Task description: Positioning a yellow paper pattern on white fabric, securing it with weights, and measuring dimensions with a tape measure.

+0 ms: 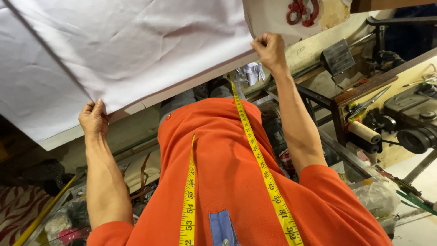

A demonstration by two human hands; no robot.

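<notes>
- Left hand: fingers curled shut on the near corner of the white fabric sheet, pinching its edge at the table rim.
- Right hand: closed in a fist on the opposite corner of the same sheet, at the far end of that edge.
- White fabric sheet: spread flat over the table, lightly creased, one fold line running diagonally across its left part; held taut between the two hands.
- Yellow measuring tape: draped around the person's neck, both ends lying down the front of the orange shirt.
- Red scissors: lying on the table past the sheet, near the right hand.
- Sewing machine: dark, on a wooden stand, well apart to the right.
</notes>
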